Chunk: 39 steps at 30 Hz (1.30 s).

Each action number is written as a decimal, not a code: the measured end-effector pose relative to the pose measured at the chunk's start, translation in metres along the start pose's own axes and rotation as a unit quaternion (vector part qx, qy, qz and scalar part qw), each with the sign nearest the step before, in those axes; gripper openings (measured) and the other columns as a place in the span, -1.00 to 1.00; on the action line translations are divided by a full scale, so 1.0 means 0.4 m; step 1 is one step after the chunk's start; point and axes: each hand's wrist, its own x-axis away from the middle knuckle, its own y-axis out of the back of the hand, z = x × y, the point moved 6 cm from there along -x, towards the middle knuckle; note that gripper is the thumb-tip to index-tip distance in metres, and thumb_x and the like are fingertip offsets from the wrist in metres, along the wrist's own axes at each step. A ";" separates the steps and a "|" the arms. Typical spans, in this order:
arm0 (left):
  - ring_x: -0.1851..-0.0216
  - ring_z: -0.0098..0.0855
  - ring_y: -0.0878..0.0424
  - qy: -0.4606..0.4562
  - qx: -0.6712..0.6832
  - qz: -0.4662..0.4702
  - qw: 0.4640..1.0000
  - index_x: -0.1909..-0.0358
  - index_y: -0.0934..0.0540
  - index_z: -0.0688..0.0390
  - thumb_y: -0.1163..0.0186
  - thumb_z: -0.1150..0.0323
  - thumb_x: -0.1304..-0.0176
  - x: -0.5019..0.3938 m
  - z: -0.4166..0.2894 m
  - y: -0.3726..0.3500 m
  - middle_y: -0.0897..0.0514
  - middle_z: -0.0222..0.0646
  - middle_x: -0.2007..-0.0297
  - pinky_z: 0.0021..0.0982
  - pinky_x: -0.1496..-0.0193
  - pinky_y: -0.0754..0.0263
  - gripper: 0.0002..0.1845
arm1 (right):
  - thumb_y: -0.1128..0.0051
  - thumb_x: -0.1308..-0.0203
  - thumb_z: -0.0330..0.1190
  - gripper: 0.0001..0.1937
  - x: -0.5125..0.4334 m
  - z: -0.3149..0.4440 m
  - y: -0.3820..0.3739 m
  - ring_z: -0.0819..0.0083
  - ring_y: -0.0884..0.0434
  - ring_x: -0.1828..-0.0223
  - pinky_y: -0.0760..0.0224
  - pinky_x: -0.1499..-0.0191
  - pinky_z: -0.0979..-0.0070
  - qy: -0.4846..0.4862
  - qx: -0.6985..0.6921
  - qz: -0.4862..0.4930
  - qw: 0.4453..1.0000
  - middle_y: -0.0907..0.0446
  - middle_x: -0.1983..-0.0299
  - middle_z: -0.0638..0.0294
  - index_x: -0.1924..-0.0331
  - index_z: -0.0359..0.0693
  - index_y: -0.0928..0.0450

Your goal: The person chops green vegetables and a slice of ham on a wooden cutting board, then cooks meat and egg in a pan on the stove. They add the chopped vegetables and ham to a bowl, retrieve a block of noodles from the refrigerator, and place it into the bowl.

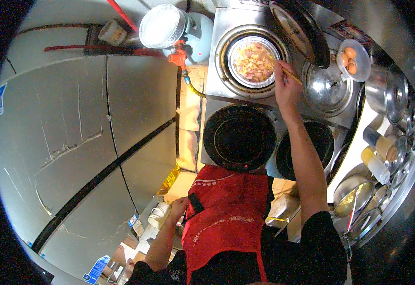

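Observation:
My right hand (288, 87) is closed around thin wooden chopsticks (293, 77), at the right rim of a round foil pan (236, 76). In the pan lies chopped food (254, 62), yellow and pink pieces. The pan sits in a round metal-ringed cooker (221, 69); its dark round lid (302, 35) stands raised at the right. My left hand (179, 206) hangs low beside the red apron (225, 206), fingers curled; whether it holds anything cannot be told.
A black round griddle (239, 138) lies nearest my body, with another dark plate (318, 146) to its right. A bowl of eggs (362, 58), a steel pot lid (327, 85) and squeeze bottles (375, 165) line the right. A gas cylinder (200, 39) with a hose stands at the top left.

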 end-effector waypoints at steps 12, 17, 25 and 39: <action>0.28 -0.49 -0.66 0.071 -0.010 -0.011 0.997 0.08 -0.73 0.33 -0.14 0.06 -0.50 0.047 -0.062 -0.005 -0.77 -0.37 0.31 -0.41 0.14 -0.56 -0.54 | -0.13 -0.49 -0.27 -0.72 0.035 0.000 -0.011 0.33 -0.74 0.06 -0.57 0.01 0.46 -0.088 0.024 0.074 0.993 -0.76 0.09 0.11 0.03 -0.34 -0.71; 0.33 -0.52 -0.62 0.024 0.008 -0.005 1.000 0.05 -0.72 0.33 -0.17 0.04 -0.48 0.015 -0.055 -0.003 -0.74 -0.40 0.33 -0.42 0.19 -0.53 -0.53 | -0.09 -0.51 -0.28 -0.71 0.054 0.025 -0.028 0.29 -0.76 0.10 -0.58 0.03 0.42 0.022 0.021 0.054 0.998 -0.77 0.11 0.09 0.02 -0.37 -0.69; 0.31 -0.54 -0.59 0.021 0.010 -0.015 1.000 0.03 -0.71 0.30 -0.18 0.02 -0.47 0.026 -0.061 -0.006 -0.74 -0.36 0.32 -0.42 0.20 -0.51 -0.52 | -0.17 -0.44 -0.38 -0.78 0.042 0.025 -0.027 0.19 -0.75 0.14 -0.60 0.08 0.35 0.011 -0.021 0.048 0.999 -0.75 0.12 0.08 -0.02 -0.31 -0.69; 0.32 -0.43 -0.63 -0.052 -0.116 0.007 0.992 0.16 -0.71 0.38 -0.16 0.00 -0.47 -0.017 -0.134 0.030 -0.76 -0.23 0.38 -0.28 0.16 -0.53 -0.47 | -0.15 -0.26 -0.50 -0.48 0.458 -0.102 0.169 -0.05 -0.49 -0.13 -0.45 -0.17 0.11 0.054 0.436 0.219 0.871 -0.48 -0.15 -0.01 -0.34 -0.18 -0.48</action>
